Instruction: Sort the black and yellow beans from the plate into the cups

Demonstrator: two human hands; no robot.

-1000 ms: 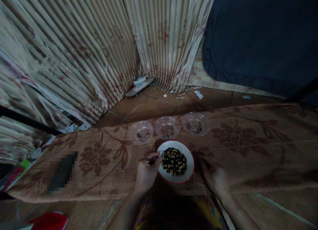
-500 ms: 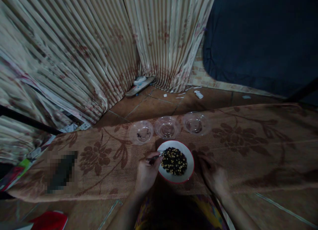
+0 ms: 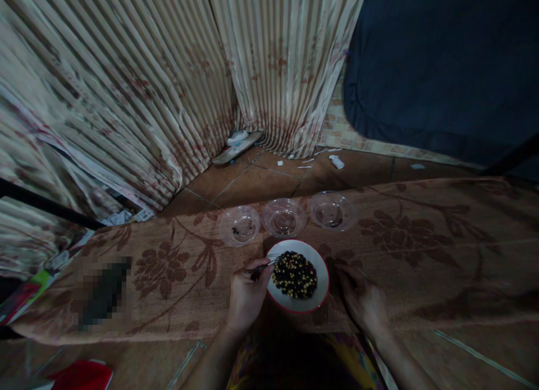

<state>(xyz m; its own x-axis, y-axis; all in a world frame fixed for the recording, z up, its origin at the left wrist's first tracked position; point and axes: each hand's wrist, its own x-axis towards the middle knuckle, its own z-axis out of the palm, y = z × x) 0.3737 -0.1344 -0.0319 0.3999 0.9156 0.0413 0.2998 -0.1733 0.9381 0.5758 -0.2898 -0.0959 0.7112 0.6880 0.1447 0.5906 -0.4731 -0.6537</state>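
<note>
A white bowl with a red rim (image 3: 323, 293) stands on the cloth in front of me, holding a mix of black and yellowish beans (image 3: 295, 275). My left hand (image 3: 248, 292) is closed around thin metal tweezers (image 3: 272, 259), whose tips lie over the bowl's left edge beside the beans. On the right of the bowl, my right hand (image 3: 364, 300) rests on the cloth, apart from the rim, its fingers loosely stretched and partly in shadow. Behind the bowl stand three clear plastic bowls: the left one (image 3: 240, 226) has a few dark bits, the middle one (image 3: 283, 217) a few pale bits, the right one (image 3: 332, 210) something dark.
A brown flower-patterned cloth (image 3: 400, 283) covers the long, narrow surface. A blurred dark object (image 3: 105, 292) lies at its left. Beyond are striped curtains (image 3: 278, 70), a skateboard (image 3: 238, 147) and litter on the tiled floor. A red item (image 3: 82, 374) lies at lower left.
Almost nothing differs. My left hand and the tweezers have shifted very slightly left, and the view has tilted a little. The right hand stays in place.
</note>
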